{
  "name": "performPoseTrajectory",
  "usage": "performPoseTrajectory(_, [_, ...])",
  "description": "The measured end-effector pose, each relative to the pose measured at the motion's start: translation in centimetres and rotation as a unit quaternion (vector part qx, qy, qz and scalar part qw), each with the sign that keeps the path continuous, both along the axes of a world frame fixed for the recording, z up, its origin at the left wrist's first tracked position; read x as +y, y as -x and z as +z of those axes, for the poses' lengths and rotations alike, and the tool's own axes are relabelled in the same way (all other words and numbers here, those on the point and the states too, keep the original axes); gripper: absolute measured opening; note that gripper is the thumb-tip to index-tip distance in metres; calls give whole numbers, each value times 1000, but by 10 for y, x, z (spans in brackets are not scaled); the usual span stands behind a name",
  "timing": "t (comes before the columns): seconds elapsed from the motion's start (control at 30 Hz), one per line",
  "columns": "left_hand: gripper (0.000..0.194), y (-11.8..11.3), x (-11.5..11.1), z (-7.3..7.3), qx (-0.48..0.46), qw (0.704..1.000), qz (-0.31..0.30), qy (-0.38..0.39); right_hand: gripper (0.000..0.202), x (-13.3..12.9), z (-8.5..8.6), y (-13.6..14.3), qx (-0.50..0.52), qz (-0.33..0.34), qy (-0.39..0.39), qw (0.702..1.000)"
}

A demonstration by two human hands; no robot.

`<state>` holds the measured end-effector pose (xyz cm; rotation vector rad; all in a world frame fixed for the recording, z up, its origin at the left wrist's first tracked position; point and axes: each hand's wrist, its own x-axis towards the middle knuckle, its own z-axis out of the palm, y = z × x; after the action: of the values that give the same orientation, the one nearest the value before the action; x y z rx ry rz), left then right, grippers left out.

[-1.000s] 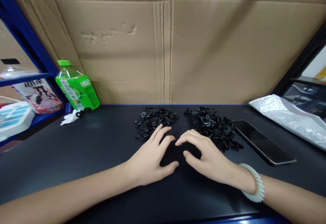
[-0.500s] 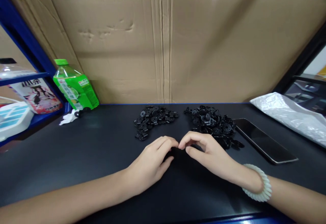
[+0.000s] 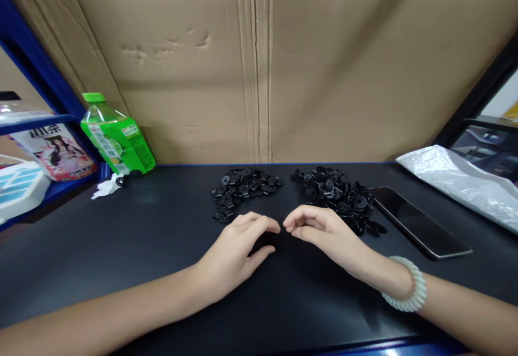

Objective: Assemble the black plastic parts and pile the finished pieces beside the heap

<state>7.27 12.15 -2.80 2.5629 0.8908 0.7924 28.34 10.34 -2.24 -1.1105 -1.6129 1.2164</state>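
Observation:
My left hand (image 3: 238, 249) is over the black tabletop, fingers bent forward and the thumb apart from them. Nothing can be made out in the dark gap between thumb and fingers. Facing it across a small space, my right hand (image 3: 326, 230) has its thumb drawn against the curled fingers; anything inside that pinch is hidden. Just beyond my left hand lies a pile of small black slotted plastic discs (image 3: 245, 183). A larger heap of black plastic parts (image 3: 329, 189), some of them round and perforated, lies close behind my right hand.
A dark phone (image 3: 418, 221) lies to the right, near a silvery plastic bag (image 3: 465, 180). At the left stand a green bottle (image 3: 121, 140) and a white crumpled tissue (image 3: 107, 186) with a black part on it. Cardboard (image 3: 194, 75) walls off the back.
My hands have drawn slightly apart at the fingertips. The right thumb has closed in toward its fingers, while the left thumb and fingers remain spread. Both piles look the same.

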Motion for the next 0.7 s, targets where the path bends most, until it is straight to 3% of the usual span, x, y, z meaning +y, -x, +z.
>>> performPoseTrajectory(0.13, [23,-2,-8,5,-77,996,-22,-33,38,-4,-1,2,128,44,102,986])
performPoseTrajectory(0.3, [21,-3,-19,9,-117,991,-56,-34,50,-11,3,7,242,205,245,916])
performPoseTrajectory(0.47, [19,-3,-21,8,-132,989,-65,-26,48,-13,7,9,217,294,247,898])
performPoseTrajectory(0.7, [18,-4,-21,8,-133,989,-60,-19,45,-12,2,9,218,307,235,896])
